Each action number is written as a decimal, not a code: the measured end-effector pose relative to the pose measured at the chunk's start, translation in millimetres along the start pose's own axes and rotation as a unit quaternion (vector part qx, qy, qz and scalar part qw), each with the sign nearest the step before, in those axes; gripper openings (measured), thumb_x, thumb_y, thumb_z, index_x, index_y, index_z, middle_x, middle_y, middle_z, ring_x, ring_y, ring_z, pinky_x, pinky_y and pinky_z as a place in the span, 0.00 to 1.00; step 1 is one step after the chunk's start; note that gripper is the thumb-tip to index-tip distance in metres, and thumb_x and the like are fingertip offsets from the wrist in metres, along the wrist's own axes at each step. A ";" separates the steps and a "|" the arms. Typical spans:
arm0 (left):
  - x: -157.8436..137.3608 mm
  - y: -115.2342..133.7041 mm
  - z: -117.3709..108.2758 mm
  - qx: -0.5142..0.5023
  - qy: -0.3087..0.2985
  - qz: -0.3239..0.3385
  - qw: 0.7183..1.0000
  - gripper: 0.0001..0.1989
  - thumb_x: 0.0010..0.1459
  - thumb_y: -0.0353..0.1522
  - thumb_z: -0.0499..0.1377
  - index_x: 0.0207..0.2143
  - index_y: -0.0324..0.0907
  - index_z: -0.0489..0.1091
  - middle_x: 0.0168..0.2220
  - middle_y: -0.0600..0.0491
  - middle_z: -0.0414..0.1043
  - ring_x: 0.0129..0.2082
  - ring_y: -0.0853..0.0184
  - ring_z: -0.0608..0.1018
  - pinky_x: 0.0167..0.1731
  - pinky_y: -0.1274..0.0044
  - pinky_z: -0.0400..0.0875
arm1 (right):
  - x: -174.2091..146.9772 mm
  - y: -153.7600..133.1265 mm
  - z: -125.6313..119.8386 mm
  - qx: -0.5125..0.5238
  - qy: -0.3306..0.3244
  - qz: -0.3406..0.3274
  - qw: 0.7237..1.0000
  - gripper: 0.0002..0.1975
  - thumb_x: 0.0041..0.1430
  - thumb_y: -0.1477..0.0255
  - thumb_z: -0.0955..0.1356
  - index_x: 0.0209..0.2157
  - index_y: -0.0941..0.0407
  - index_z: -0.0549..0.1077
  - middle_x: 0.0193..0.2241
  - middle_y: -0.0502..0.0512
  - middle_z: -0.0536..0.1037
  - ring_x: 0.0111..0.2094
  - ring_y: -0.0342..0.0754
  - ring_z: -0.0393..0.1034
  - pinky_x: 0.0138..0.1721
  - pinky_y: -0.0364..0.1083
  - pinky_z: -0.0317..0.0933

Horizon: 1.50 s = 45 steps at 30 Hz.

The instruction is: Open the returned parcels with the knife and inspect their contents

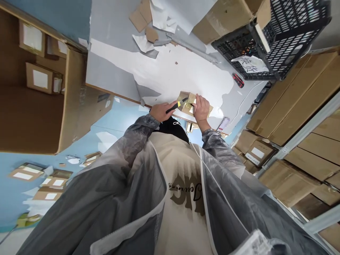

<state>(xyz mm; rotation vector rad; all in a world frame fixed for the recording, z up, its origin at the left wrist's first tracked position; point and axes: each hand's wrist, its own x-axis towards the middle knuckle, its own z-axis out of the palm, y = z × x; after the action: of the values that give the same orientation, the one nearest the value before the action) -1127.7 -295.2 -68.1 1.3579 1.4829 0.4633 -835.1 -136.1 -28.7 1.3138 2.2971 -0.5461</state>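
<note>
Several boxes (pixel 40 78) inside carton (pixel 74 95); right hand (pixel 201 108) holds package (pixel 188 108).

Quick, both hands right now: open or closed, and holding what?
Left hand: closed, holding the black-and-yellow cutter.
Right hand: closed, gripping the small cardboard box.

- A stockroom or packing room, it seems
- Metal shelf (pixel 305 130), stacked with cartons (pixel 300 92), at right
- Large open carton (pixel 29 118) at left, holding small labelled boxes (pixel 39 78)
- More boxes (pixel 57 182) on the blue floor (pixel 10 198)
- Table (pixel 196 74) with torn paper (pixel 162 17), cardboard scraps (pixel 140 19), red cutter (pixel 238 80), crate (pixel 294 32)
</note>
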 end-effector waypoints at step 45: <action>32.3 -0.7 -59.1 0.152 -0.031 0.078 0.985 0.35 0.83 0.49 0.60 0.86 0.53 0.74 0.56 0.39 0.90 0.57 0.45 0.89 0.51 0.66 0.74 | -9.2 -73.1 -25.4 -0.045 0.030 0.055 0.997 0.34 0.71 0.51 0.86 0.65 0.58 0.80 0.65 0.77 0.78 0.66 0.73 0.71 0.72 0.70 0.72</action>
<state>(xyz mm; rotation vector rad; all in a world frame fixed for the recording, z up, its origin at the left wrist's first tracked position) -1173.0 -246.3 -58.6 1.7227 1.4427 0.2951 -899.2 -163.4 6.2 1.4199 2.2528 -0.3675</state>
